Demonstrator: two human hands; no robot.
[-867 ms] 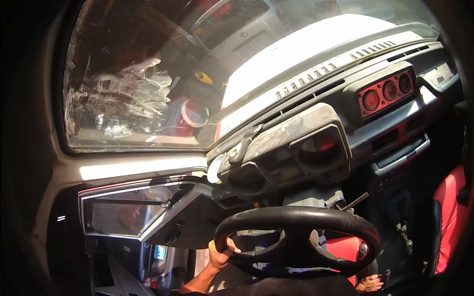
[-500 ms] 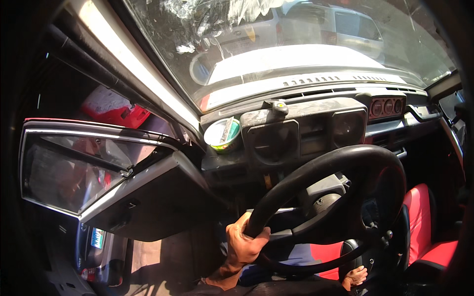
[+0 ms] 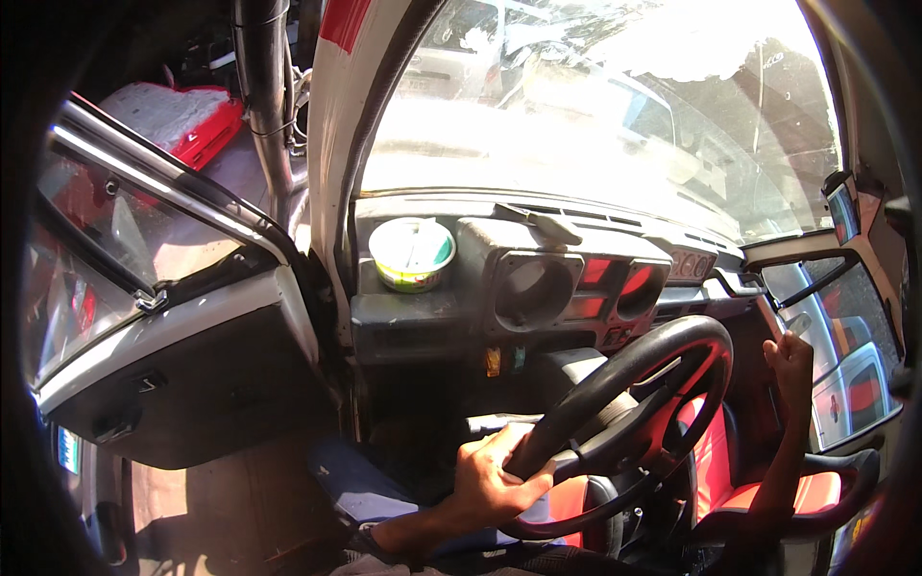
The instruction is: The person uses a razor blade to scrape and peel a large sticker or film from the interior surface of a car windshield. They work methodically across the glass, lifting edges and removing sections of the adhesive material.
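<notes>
At the lower centre of the frame, the left hand (image 3: 490, 485) is wrapped over the lower-left arc of the black steering wheel (image 3: 624, 432), its fingers (image 3: 526, 472) closed around the rim. The wheel sits tilted, right of centre, in front of the grey dashboard (image 3: 423, 322). At the right of the frame, the right hand (image 3: 790, 363) is raised beside the passenger-side door (image 3: 845, 384), close to its window frame; its fingers appear curled, but whether they grip anything cannot be told from this view. The step in hand appears to be steadying the wheel with one hand while the other reaches across toward the far door. A further move on that side would call for a longer reach over the red passenger seat (image 3: 759, 480), with the left grip kept firm so the wheel does not turn. Packages and markings: a round tub (image 3: 413, 252) with a pale lid showing a green segment and a yellow-green band around its wall stands on the dashboard top, left of the two empty round instrument housings (image 3: 576, 288), through which red shows. Two small rectangular tags (image 3: 504, 360), one amber and one green, sit on the panel below the housings. A small blue label (image 3: 67, 449) is fixed low on the open driver-side door (image 3: 182, 384) at the lower left. A red panel (image 3: 343, 19) marks the white windscreen pillar at the top, and a red, white-topped object (image 3: 182, 120) lies outside at the upper left.
</notes>
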